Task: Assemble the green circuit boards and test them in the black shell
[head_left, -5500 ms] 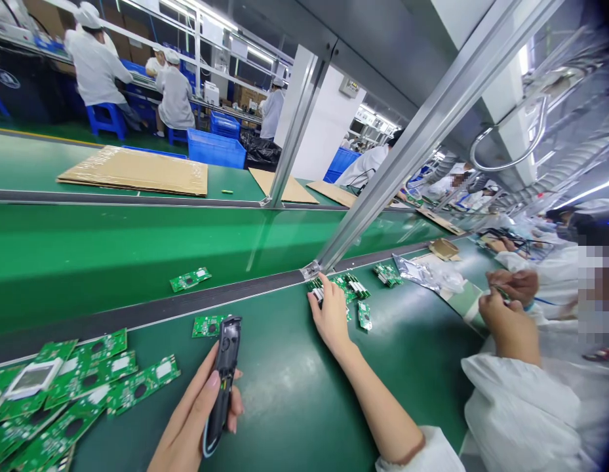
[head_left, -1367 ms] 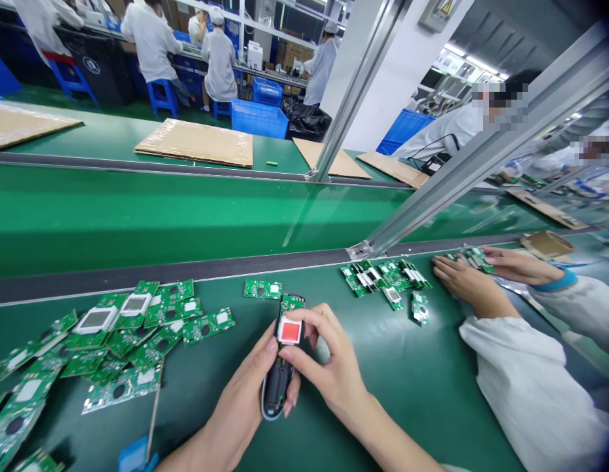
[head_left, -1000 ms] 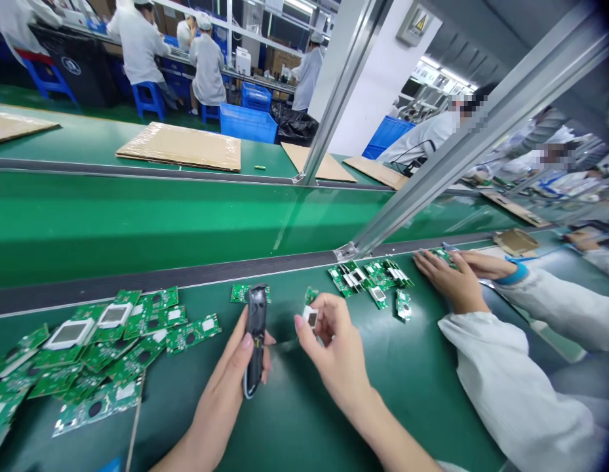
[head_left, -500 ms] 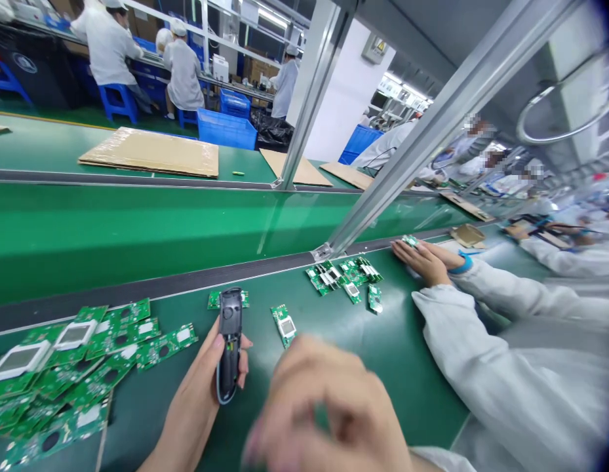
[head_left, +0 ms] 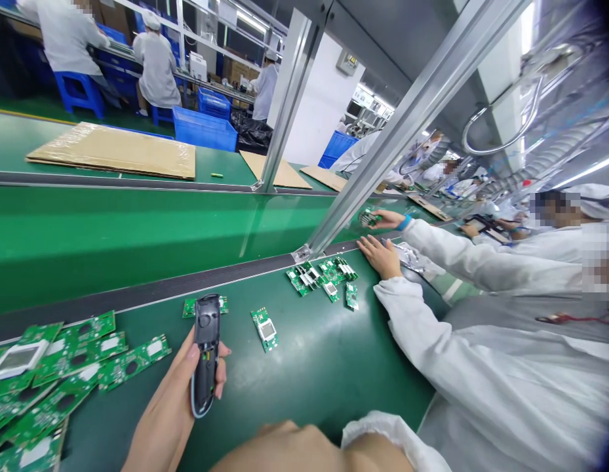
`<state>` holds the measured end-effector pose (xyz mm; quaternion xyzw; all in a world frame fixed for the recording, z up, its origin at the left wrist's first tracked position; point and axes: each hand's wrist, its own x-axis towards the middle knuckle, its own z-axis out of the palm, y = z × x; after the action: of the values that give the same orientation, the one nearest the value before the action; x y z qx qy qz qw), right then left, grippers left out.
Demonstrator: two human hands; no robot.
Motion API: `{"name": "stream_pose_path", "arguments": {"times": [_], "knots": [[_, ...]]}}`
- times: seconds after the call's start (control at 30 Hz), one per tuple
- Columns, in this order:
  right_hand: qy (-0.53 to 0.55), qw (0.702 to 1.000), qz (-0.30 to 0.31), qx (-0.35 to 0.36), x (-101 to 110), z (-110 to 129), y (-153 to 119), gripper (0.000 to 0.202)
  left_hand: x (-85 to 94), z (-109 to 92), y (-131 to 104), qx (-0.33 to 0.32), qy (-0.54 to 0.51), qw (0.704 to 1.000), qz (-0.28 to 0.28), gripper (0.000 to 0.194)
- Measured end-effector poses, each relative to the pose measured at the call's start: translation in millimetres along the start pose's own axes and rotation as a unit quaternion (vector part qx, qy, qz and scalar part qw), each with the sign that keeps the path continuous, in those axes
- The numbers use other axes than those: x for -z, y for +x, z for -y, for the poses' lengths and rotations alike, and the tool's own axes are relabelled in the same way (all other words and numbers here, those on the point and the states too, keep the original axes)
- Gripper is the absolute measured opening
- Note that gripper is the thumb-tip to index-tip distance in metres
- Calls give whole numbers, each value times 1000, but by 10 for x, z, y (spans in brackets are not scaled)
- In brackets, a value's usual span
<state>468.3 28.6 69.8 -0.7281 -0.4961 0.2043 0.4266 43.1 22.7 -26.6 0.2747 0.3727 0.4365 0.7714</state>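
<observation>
My left hand (head_left: 169, 393) is wrapped round a long black plastic housing (head_left: 206, 354), held upright with its hollow inside facing me. Something small and yellow-green shows inside it. At the bottom edge only the back of my right hand (head_left: 289, 449) is visible; its fingers are hidden. Behind the housing's top lies a green circuit board (head_left: 189, 308), partly covered. To the right, another circuit board with a white-framed display (head_left: 265, 329) lies on the green bench. A spread pile of circuit boards (head_left: 68, 367) covers the left.
A cluster of circuit boards (head_left: 309, 278) lies near the metal post (head_left: 343, 190). At right, a co-worker in a white coat (head_left: 432, 328) holds boards (head_left: 368, 217) in one hand, the other resting on the bench. A dark rail (head_left: 151, 295) and green conveyor (head_left: 137, 229) run behind.
My right hand has dropped toward the bottom edge, its fingers leaving view. My left hand keeps the housing. The view has turned right. The co-worker's hands have parted, one lifting boards over the conveyor.
</observation>
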Motion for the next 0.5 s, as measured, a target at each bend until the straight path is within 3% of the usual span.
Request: {"name": "stream_pose_path", "arguments": {"times": [0.1, 0.2, 0.5], "knots": [[-24, 1000, -3, 17, 106, -242, 57, 55, 1, -13, 2, -1, 8, 1000, 3, 41], [-38, 999, -8, 28, 139, -380, 122, 51, 11, -14, -3, 9, 19, 1000, 2, 42], [-204, 974, -92, 46, 45, -374, 86, 55, -1, -26, -11, 4, 22, 1000, 1, 42]]}}
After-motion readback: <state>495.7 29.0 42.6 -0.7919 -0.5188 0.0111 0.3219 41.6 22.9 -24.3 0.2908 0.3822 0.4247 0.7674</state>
